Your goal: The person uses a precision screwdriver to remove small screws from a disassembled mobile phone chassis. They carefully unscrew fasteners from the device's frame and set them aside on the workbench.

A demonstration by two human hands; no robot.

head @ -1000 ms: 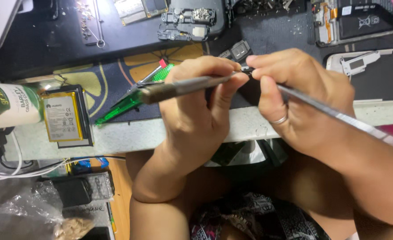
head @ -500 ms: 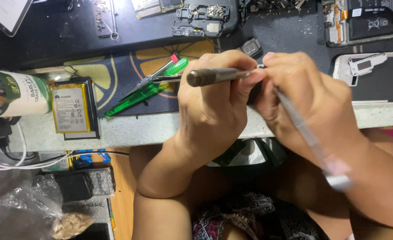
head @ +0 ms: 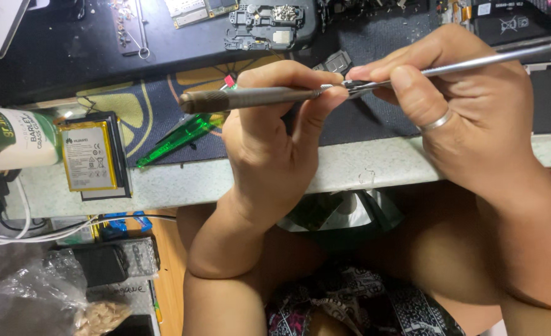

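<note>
A grey tool handle [head: 244,98] was grasped by the left hand [head: 275,134] fingers; a thin metal rod [head: 493,59] was pinched by the right hand [head: 468,106] fingers.

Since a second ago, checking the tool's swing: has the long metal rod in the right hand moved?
Yes. The metal rod swung its free end up, from below the bench edge to above it.
</note>
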